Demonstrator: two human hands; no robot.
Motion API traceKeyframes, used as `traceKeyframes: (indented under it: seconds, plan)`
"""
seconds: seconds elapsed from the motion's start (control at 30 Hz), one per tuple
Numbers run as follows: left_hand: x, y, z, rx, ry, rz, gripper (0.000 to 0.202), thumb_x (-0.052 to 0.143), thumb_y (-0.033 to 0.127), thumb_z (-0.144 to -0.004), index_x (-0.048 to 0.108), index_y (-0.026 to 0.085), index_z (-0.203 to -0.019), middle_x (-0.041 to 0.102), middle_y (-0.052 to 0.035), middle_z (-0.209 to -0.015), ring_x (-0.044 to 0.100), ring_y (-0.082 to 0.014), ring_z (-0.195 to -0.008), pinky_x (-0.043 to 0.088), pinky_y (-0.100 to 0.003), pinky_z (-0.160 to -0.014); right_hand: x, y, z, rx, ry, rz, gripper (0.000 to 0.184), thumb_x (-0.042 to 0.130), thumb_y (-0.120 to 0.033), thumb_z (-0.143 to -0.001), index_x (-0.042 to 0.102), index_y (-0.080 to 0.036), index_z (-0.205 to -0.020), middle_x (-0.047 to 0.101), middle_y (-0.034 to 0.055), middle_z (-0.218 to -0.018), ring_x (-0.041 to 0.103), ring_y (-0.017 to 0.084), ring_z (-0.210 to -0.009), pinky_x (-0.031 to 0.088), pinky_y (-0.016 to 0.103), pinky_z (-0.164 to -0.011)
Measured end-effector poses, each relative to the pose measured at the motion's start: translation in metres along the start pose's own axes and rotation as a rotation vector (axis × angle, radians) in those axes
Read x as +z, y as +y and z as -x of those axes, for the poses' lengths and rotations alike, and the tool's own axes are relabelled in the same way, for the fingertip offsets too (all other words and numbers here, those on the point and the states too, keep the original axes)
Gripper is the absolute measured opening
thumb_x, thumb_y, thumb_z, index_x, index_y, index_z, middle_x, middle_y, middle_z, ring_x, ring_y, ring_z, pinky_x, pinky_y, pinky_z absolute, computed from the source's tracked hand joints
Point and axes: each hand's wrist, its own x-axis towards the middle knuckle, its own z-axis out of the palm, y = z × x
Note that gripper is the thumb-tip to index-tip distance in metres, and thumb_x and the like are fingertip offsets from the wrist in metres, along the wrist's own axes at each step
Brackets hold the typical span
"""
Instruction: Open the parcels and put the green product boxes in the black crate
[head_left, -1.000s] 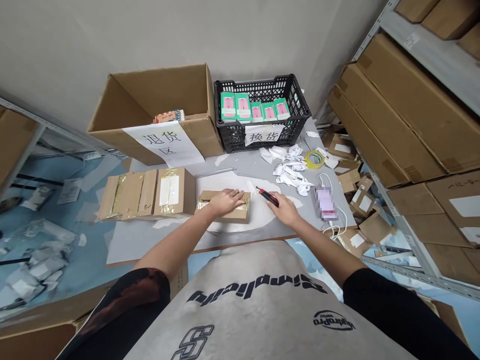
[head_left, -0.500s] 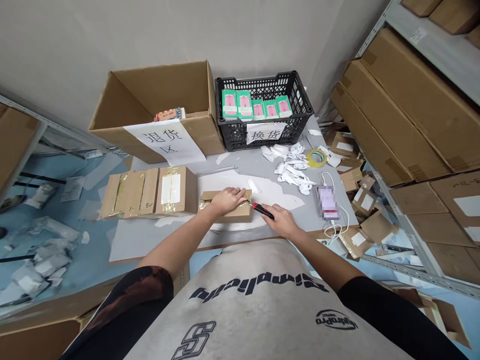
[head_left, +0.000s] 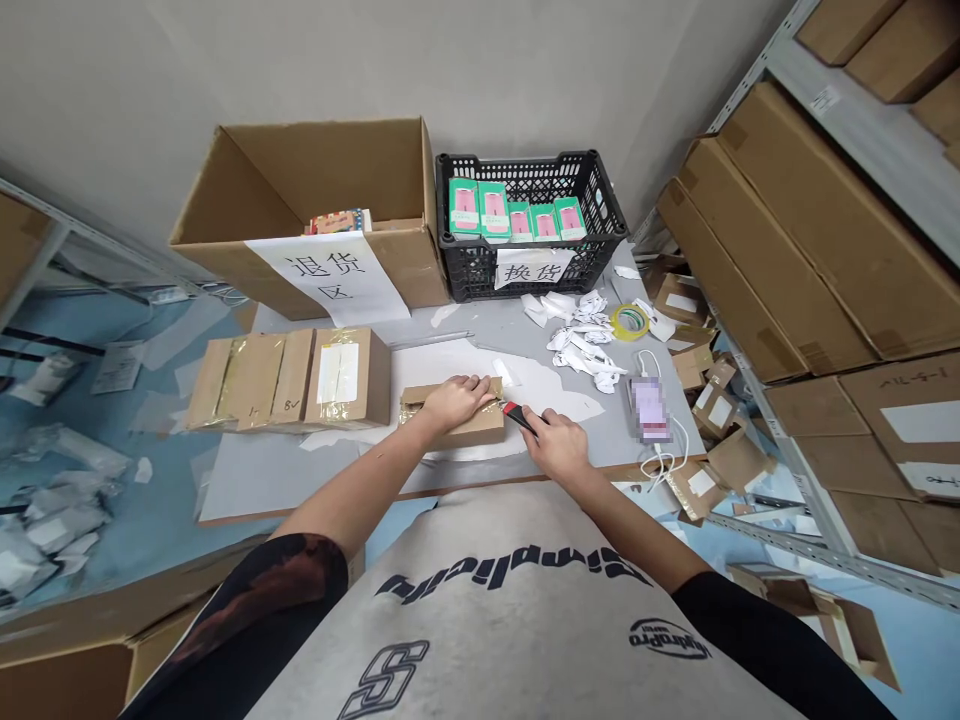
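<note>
A small brown cardboard box (head_left: 472, 432) with clear tape lies in front of me on white paper. My left hand (head_left: 456, 402) rests across its top and steadies it, fingers close together over the far side. In my right hand (head_left: 556, 442) is a box cutter (head_left: 519, 417) with a red and black handle, my fingers wrapped round it. Its front end is at the right end of the box, by the taped edge; the blade's tip is too small to make out. A small white slip (head_left: 503, 373) lies just behind the box.
Taped cardboard boxes (head_left: 294, 385) stand in a row at left. Behind are a large open carton (head_left: 315, 185) and a black crate (head_left: 529, 240) with green-pink packages. Crumpled paper (head_left: 586, 350), a tape roll (head_left: 630, 321) and a cabled phone (head_left: 649, 408) lie right. Shelving with cartons (head_left: 817, 230) flanks the table.
My right hand has turned a little, and the cutter with it, still at the box's right end. My left hand stays on the box. The whole view has shifted slightly.
</note>
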Motion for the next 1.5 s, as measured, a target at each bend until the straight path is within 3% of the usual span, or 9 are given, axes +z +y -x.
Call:
traceKeyframes:
  seconds: [0.13, 0.4, 0.53, 0.73, 0.9, 1.0, 1.13, 1.33, 1.5]
  plan:
    - [0.003, 0.009, 0.004, -0.030, 0.041, 0.010, 0.049, 0.031, 0.045, -0.102, 0.052, 0.012, -0.130, 0.066, -0.0212, -0.112, 0.067, -0.0282, -0.098, 0.049, -0.042, -0.087, -0.001, 0.007, -0.002, 0.012, 0.025, 0.019, 0.043, 0.045, -0.044, -0.096, 0.057, -0.030, -0.135, 0.067, 0.0111, -0.099, 0.060, 0.022, -0.082, 0.036, 0.030, -0.065]
    - [-0.003, 0.011, 0.005, -0.051, 0.012, -0.001, 0.045, 0.030, 0.045, -0.103, 0.059, 0.016, -0.121, 0.069, -0.0133, -0.098, 0.067, -0.0236, -0.089, 0.049, -0.036, -0.079, -0.025, 0.079, -0.040, 0.222, 0.125, 0.054, 0.050, 0.042, -0.050, -0.098, 0.048, -0.028, -0.142, 0.062, 0.0139, -0.113, 0.059, 0.027, -0.093, 0.039, 0.033, -0.073]
    - [-0.019, 0.004, -0.006, -0.054, -0.138, 0.077, 0.043, 0.035, 0.050, -0.101, 0.061, 0.022, -0.120, 0.071, -0.0097, -0.097, 0.068, -0.0230, -0.082, 0.048, -0.032, -0.072, 0.031, 0.066, -0.048, 0.200, -0.104, -0.063, 0.052, 0.051, -0.040, -0.095, 0.043, -0.025, -0.144, 0.059, 0.0133, -0.114, 0.060, 0.025, -0.096, 0.043, 0.032, -0.077]
    - [-0.035, -0.005, 0.020, -0.054, -0.142, 0.038, 0.036, 0.047, 0.038, -0.097, 0.056, 0.023, -0.128, 0.070, -0.0121, -0.105, 0.068, -0.0256, -0.089, 0.049, -0.034, -0.075, 0.105, 0.054, -0.032, 0.221, -0.044, -0.144, 0.055, 0.052, -0.017, -0.087, 0.045, -0.015, -0.141, 0.059, 0.0160, -0.121, 0.057, 0.026, -0.107, 0.045, 0.037, -0.090]
    - [-0.047, -0.030, 0.049, -0.349, -0.271, 0.021, 0.029, 0.042, 0.033, -0.096, 0.065, 0.024, -0.110, 0.073, -0.0105, -0.099, 0.069, -0.0259, -0.079, 0.048, -0.034, -0.067, 0.073, 0.041, -0.031, 0.135, 0.118, -0.236, 0.048, 0.047, -0.026, -0.092, 0.047, -0.012, -0.138, 0.052, 0.0201, -0.136, 0.045, 0.031, -0.127, 0.038, 0.046, -0.103]
    - [-0.050, -0.035, 0.050, -0.426, -0.291, 0.036, 0.032, 0.039, 0.035, -0.098, 0.066, 0.026, -0.112, 0.074, -0.0103, -0.099, 0.069, -0.0266, -0.083, 0.048, -0.035, -0.069, 0.034, 0.005, -0.042, -0.216, 0.196, -0.337, 0.046, 0.046, -0.035, -0.096, 0.047, -0.018, -0.139, 0.054, 0.0154, -0.135, 0.045, 0.027, -0.127, 0.036, 0.043, -0.106]
    - [-0.048, -0.029, 0.048, -0.466, -0.271, 0.045, 0.031, 0.041, 0.037, -0.097, 0.064, 0.025, -0.114, 0.075, -0.0103, -0.096, 0.069, -0.0257, -0.082, 0.048, -0.034, -0.071, 0.000, -0.042, -0.062, -0.560, 0.024, -0.201, 0.037, 0.054, -0.031, -0.093, 0.058, -0.020, -0.128, 0.060, 0.0131, -0.123, 0.049, 0.028, -0.117, 0.036, 0.043, -0.100]
    - [-0.047, -0.024, 0.064, -0.438, -0.260, 0.219, 0.045, 0.032, 0.048, -0.100, 0.058, 0.027, -0.130, 0.071, -0.0096, -0.117, 0.068, -0.0249, -0.099, 0.049, -0.034, -0.082, -0.002, -0.048, -0.063, -0.635, -0.023, -0.081, 0.018, 0.056, -0.026, -0.092, 0.065, -0.021, -0.108, 0.063, 0.0091, -0.104, 0.050, 0.026, -0.101, 0.037, 0.038, -0.089]
    - [-0.047, -0.012, 0.081, -0.443, -0.379, 0.407, 0.078, 0.038, 0.073, -0.088, 0.026, 0.034, -0.154, 0.036, -0.0092, -0.157, 0.037, -0.0355, -0.141, 0.028, -0.049, -0.113, 0.015, -0.039, -0.050, -0.466, 0.170, -0.105, 0.025, 0.053, -0.031, -0.095, 0.065, -0.019, -0.113, 0.058, 0.0149, -0.114, 0.049, 0.029, -0.106, 0.038, 0.042, -0.093]
